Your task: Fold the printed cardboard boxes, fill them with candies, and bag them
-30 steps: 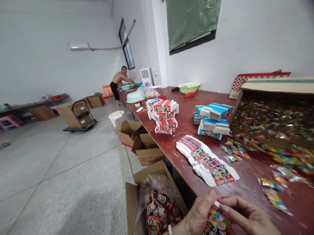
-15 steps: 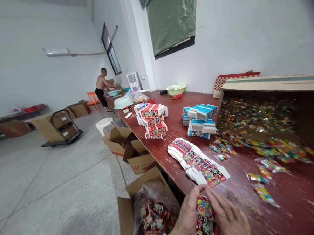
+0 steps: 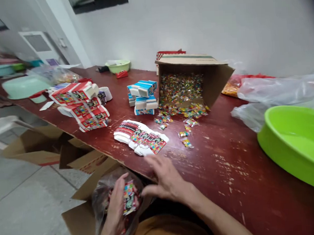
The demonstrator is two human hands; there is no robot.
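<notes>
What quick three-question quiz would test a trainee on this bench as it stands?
1. True or false: the left hand holds a colourful packet over the bag-lined carton.
2. What spills from the tipped cardboard box? A wrapped sweets; B screws; C coins.
3. Which colours mark the stack of small boxes nearest that tipped box?
Key: 1 true; 2 A; 3 blue and white.
</notes>
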